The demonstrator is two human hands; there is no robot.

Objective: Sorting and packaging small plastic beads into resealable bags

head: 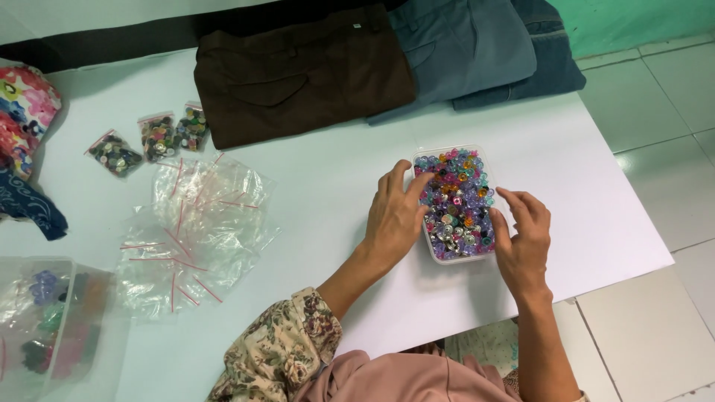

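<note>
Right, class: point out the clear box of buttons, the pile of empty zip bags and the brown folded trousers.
clear box of buttons [456,205], head view, on the buttons in its middle.
pile of empty zip bags [195,231], head view, centre of the pile.
brown folded trousers [298,74], head view, middle of the cloth.

The clear tub [45,327], left of the empty zip bags [190,231], is cropped; its contents are blurred.

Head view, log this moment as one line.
left hand: on button box | right hand: at box edge | nearby: empty zip bags
</note>
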